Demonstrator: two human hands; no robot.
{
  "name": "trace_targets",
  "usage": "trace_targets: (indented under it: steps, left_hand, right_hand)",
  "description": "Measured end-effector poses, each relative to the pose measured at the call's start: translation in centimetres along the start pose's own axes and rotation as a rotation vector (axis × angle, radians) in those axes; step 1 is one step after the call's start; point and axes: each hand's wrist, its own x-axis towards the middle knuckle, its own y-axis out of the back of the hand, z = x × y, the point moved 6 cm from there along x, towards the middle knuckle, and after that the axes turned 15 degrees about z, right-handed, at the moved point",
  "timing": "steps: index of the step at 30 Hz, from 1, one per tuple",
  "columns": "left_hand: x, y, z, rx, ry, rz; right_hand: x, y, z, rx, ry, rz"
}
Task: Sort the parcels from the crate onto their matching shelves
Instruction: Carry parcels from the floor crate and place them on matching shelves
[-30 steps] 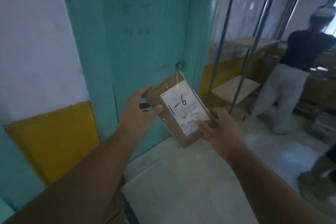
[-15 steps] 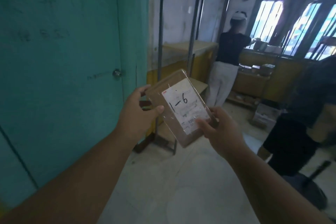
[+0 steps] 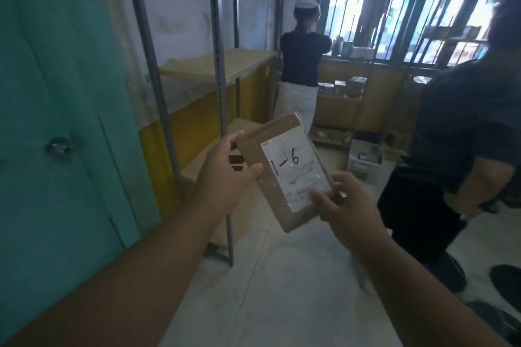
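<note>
**Brown parcel held up in both hands**

Brown flat parcel [image 3: 284, 175], taped, white label marked "1-6" facing the camera, held in the air at chest height, tilted. Left hand [image 3: 225, 175] grips its upper left edge, thumb on the front, fingers curled behind. Right hand [image 3: 346, 205] pinches the lower right corner, thumb on the label. Metal shelf rack [image 3: 217, 65] with wooden boards just beyond, beside teal door [image 3: 56, 121]. Two people stand near the barred window [image 3: 394, 3]; small boxes on the far shelves.
</note>
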Motion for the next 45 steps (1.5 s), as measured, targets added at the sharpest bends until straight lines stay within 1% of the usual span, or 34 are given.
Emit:
trace_targets:
  steps: [3,7,12,14,17,21,24,28,33,36,39,41,45]
  left_hand:
    - [3.9,-5.8,0.8,-0.007,-0.034,-0.072]
    - [8.3,-12.7,-0.5,-0.013,-0.052,-0.078]
    - [15.6,-20.6,-1.7,-0.019,-0.067,-0.011]
    - [18.9,-22.8,-1.5,-0.004,-0.06,0.031]
    - [24.2,-24.9,-0.5,0.039,-0.095,0.1]
    - [32.2,-25.0,1.4,0.135,-0.176,0.213]
    - [38.5,-24.1,3.4,0.231,-0.261,0.285]
    - [45.8,-23.8,5.7,0.327,-0.348,0.394]
    - [52.4,-23.8,7.7,0.443,-0.385,0.444]
    - [54.8,-22.9,9.0,0.603,-0.402,0.498]
    - [56.1,-21.0,9.0,0.742,-0.361,0.592]
    - [56.5,-19.9,8.6,0.798,-0.305,0.667]
    - [57.1,-19.3,7.9,0.934,-0.187,0.776]
  right_hand:
    - [5.4,0.7,1.5,0.001,-0.024,0.058]
    - [13.3,0.6,4.4,-0.019,-0.009,0.097]
    - [25.6,-1.4,6.4,-0.096,0.118,0.094]
    - [30.4,-2.6,6.2,-0.082,0.147,0.058]
    - [37.3,-5.1,4.9,-0.048,0.198,-0.022]
    - [45.5,-9.7,0.5,0.054,0.267,-0.091]
    - [50.9,-13.8,-3.5,0.147,0.335,-0.114]
    - [57.2,-18.9,-7.9,0.207,0.404,-0.132]
    - [63.5,-23.6,-11.4,0.217,0.465,-0.174]
    - [65.7,-27.0,-13.4,0.21,0.52,-0.276]
    - [66.2,-31.4,-15.5,0.232,0.588,-0.422]
    - [66.3,-33.9,-16.9,0.246,0.656,-0.512]
    - [67.5,-37.5,-18.3,0.29,0.718,-0.654]
